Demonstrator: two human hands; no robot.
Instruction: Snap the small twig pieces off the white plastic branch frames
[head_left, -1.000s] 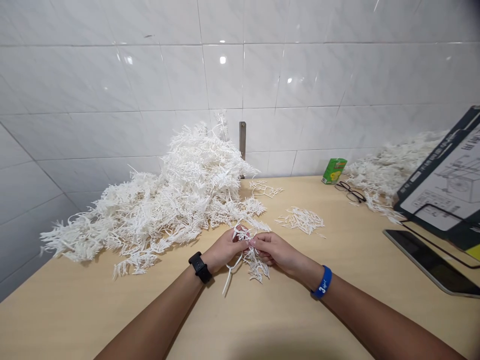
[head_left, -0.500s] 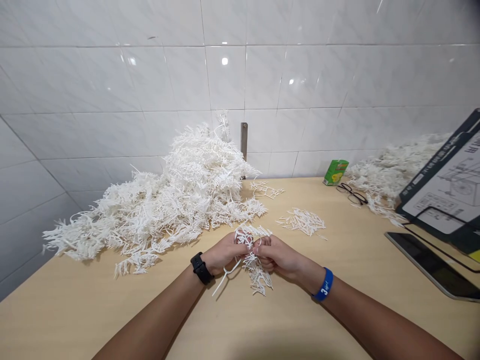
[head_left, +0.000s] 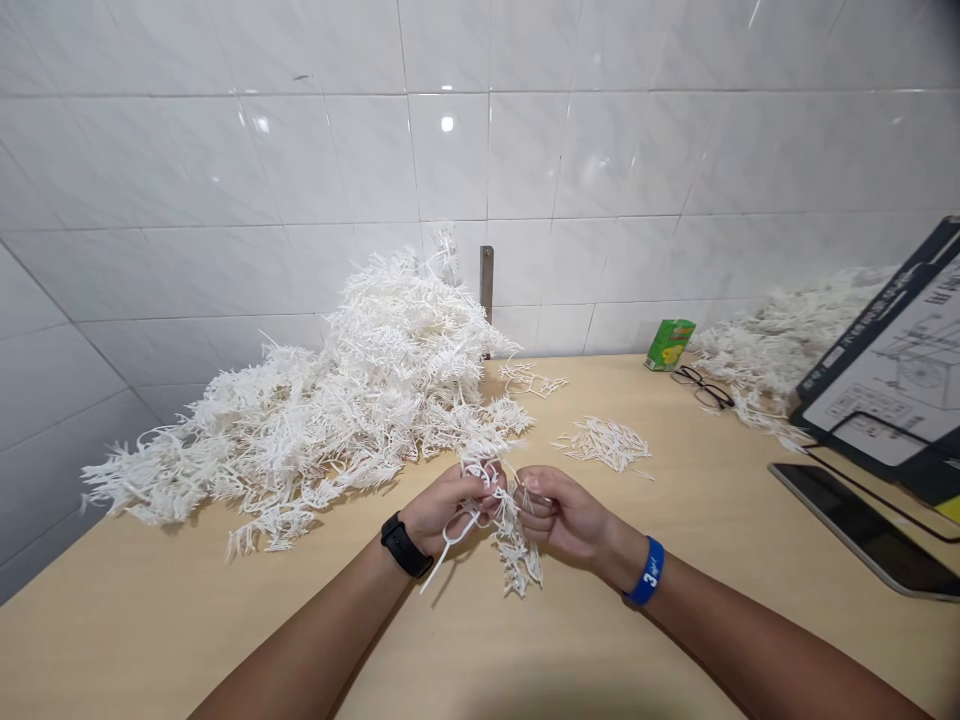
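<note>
My left hand (head_left: 459, 505), with a black band on the wrist, is closed on a white branched plastic strip (head_left: 517, 545). The strip's many thin prongs hang down between my hands, and a looped stem pokes out toward me. To its right my right hand (head_left: 559, 510), wearing a blue wristband, pinches at the prongs with thumb and forefinger. Its fingertips partly hide what they grip. Beyond my left hand rises a big tangled heap of similar white strips (head_left: 375, 370). A small pile of loose white sticks (head_left: 604, 443) lies past my right hand.
At the back right stand a green box (head_left: 670, 345), black eyeglasses (head_left: 705, 388) and another white heap (head_left: 787, 320). A phone or tablet (head_left: 862, 525) lies at the right beside a dark printed case (head_left: 892, 370). A metal bar (head_left: 487, 280) stands against the tiled wall.
My right hand has pulled slightly right, away from my left hand. My left hand has turned a little, and the strip has shifted with it.
</note>
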